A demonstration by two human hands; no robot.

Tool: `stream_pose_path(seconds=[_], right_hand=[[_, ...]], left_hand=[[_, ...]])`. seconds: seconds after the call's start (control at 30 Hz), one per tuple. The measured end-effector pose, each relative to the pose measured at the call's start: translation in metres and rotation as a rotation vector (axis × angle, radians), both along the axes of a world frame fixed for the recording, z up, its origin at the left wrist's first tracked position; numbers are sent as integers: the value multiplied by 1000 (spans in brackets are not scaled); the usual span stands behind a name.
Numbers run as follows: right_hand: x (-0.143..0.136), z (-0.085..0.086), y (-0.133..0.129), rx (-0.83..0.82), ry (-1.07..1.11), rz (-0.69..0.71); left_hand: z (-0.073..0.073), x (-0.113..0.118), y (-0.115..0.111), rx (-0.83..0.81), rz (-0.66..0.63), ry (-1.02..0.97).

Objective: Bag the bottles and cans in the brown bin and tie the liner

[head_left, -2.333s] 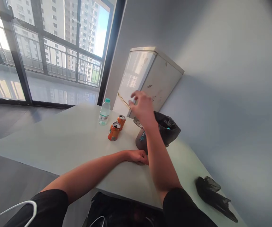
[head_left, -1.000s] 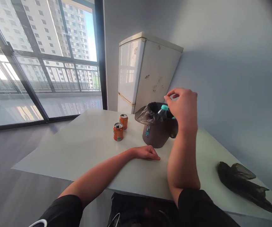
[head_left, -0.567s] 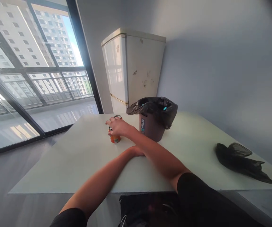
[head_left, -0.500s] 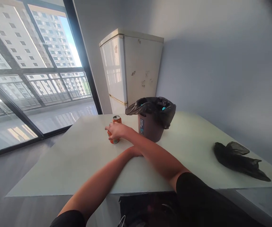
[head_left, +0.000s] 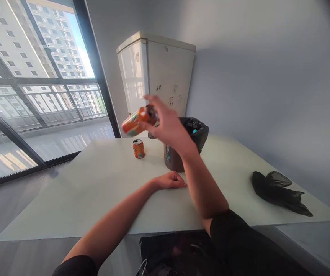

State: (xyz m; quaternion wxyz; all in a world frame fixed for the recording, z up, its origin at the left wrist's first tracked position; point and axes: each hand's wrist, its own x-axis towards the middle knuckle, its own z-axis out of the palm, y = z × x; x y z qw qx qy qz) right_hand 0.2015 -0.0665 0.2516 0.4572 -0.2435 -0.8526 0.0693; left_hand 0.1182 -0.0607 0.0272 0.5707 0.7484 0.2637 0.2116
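My right hand (head_left: 167,124) is raised over the table, its fingers closed around an orange soda can (head_left: 134,123). The can is tilted almost onto its side, with its opened top toward my palm. Below it, a second orange can (head_left: 139,149) stands upright on the table, its tab end up. My left hand (head_left: 171,180) rests on the tabletop, loosely curled, with nothing visible in it. Just beyond that hand is a brown trash bin (head_left: 174,161) lined with a black plastic bag (head_left: 201,132). My right hand and forearm cover part of the bin.
A crumpled black plastic bag (head_left: 280,193) lies toward the right of the pale table (head_left: 75,199). Behind the table stands a worn white fridge (head_left: 169,69) against the wall. Tall glass balcony doors (head_left: 41,96) fill the left side.
My right hand has lifted one can off the table, up and slightly right, tilting it. The second can now shows fully. My left hand stays resting on the table.
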Motion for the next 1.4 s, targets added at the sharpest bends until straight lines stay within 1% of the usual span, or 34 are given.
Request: stream_pose_path(seconds=[0.07, 0.1, 0.17, 0.2, 0.23, 0.3, 0.43, 0.5, 0.63, 0.8, 0.93, 1.0, 1.13, 1.27, 1.33, 1.4], right_hand=[[28, 12, 3, 93, 126, -222], [41, 16, 6, 125, 167, -330], [65, 19, 17, 156, 206, -498], [75, 19, 23, 152, 210, -556], [84, 17, 31, 139, 203, -595], [96, 13, 47, 82, 179, -630], [103, 2, 74, -102, 138, -645], [103, -2, 81, -141, 113, -640], [100, -3, 82, -121, 78, -615], [86, 3, 65, -110, 76, -555], [70, 4, 51, -110, 13, -442], [66, 3, 47, -131, -60, -383], [68, 6, 35, -230, -248, -285], [67, 11, 21, -263, -431, -132], [63, 10, 16, -285, -537, -57], [55, 7, 14, -317, -645, -14]], left_hand=[[1, -1, 0, -46, -78, 21], [2, -1, 1, -62, -92, 22], [3, -1, 0, -74, -81, 9], [4, -1, 0, -78, -80, 6], [4, -1, 0, -79, -79, 5], [4, -1, 0, -74, -75, 12], [2, -1, 1, -79, -78, 20], [0, -2, 1, -84, -86, 15], [0, -2, 2, -77, -90, 12], [2, -1, -1, -92, -95, 2], [4, -1, -1, -91, -90, 10], [4, -1, -1, -85, -85, 19], [5, 0, -2, -82, -75, 35], [8, 0, -3, -70, -81, 37], [10, 0, -3, -57, -89, 29], [12, -1, -4, -48, -99, 16]])
